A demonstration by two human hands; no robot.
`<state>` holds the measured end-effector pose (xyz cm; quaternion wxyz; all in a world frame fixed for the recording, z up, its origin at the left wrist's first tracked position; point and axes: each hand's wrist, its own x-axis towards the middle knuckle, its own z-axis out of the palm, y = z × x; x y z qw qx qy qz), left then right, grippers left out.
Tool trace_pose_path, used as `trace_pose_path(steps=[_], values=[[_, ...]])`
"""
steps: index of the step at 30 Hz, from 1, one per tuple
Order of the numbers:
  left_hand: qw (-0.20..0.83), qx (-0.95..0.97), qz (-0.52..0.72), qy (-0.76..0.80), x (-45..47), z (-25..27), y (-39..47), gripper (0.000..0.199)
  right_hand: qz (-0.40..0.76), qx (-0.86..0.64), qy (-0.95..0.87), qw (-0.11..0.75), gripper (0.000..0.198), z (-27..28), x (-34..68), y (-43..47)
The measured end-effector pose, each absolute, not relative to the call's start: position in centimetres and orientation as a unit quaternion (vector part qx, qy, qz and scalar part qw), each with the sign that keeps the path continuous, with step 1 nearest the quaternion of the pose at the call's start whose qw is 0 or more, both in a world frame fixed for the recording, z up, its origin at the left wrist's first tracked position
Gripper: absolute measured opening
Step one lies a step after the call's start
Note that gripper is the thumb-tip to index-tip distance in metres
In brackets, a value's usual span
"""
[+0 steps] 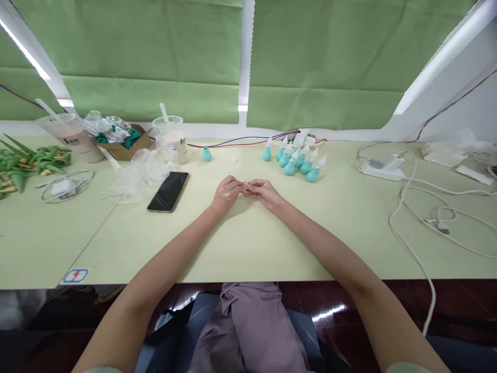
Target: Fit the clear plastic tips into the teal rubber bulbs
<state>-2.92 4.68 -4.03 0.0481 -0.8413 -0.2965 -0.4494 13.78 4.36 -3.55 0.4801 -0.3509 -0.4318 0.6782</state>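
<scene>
Resting on the pale green table (pixel 248 248) at the centre of the frame, the left hand (pixel 225 194) and the right hand (pixel 264 191) meet fingertip to fingertip, both with fingers curled narrow and pinched toward each other. Whether something small sits between the fingertips cannot be told; any such piece is too tiny to make out. Both bare forearms run down to the lower edge of the frame.

Just above and right of the hands stands a cluster of teal bulbs with white nozzles (pixel 297 159), upright and close together, near the right hand but apart from it. A single teal bulb (pixel 207 154) without a nozzle stands alone above the left hand, well apart from the cluster.

Left of the hands a dark phone (pixel 168 191) lies flat, screen up, just beside a crumpled clear plastic bag (pixel 134 176). Above it stands a lidded drink cup (pixel 174 139) with a straw, and in the upper left a second drink cup (pixel 73 135) leans beside a cardboard box (pixel 124 141) holding teal and clear pieces. Green pointed parts (pixel 27 163) lie at the far left edge, with a coiled white cable (pixel 66 185) below them.

At the right, a white power strip (pixel 382 168) lies with white cords (pixel 411 228) trailing down across the table and off its front edge.
</scene>
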Motion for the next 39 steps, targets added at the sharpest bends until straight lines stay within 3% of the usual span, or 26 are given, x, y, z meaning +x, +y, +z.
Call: trace_pose_path(steps=[7, 11, 15, 19, 24, 34, 39], values=[[0.028, -0.789, -0.508, -0.344, -2.3, -3.7, 4.6, 0.024, 0.637, -0.382, -0.449, 0.496, 0.033, -3.3, 13.1, 4.1], [-0.034, -0.727, -0.548, -0.412, -1.7, -2.9, 3.9, 0.013, 0.61, -0.353, -0.473, 0.529, 0.038, -3.3, 12.7, 4.2], [-0.099, -0.71, -0.549, -0.43, -1.3, -2.3, 2.9, 0.018, 0.651, -0.302, -0.505, 0.478, 0.042, -3.4, 13.1, 4.5], [-0.089, -0.746, -0.525, -0.401, -1.2, -2.2, 2.6, 0.019, 0.659, -0.299, -0.515, 0.46, 0.041, -3.8, 13.6, 4.8], [-0.021, -0.754, -0.52, -0.402, -1.3, -2.1, 2.8, 0.016, 0.658, -0.312, -0.472, 0.497, 0.039, -4.1, 13.6, 5.1], [-0.016, -0.746, -0.46, -0.481, -3.3, -3.0, 5.5, 0.029, 0.556, -0.366, -0.395, 0.633, 0.034, -3.7, 13.7, 5.8], [-0.115, -0.687, -0.386, -0.605, -5.1, -4.1, 11.7, 0.04, 0.56, -0.364, -0.364, 0.649, 0.034, -3.6, 13.8, 6.2]])
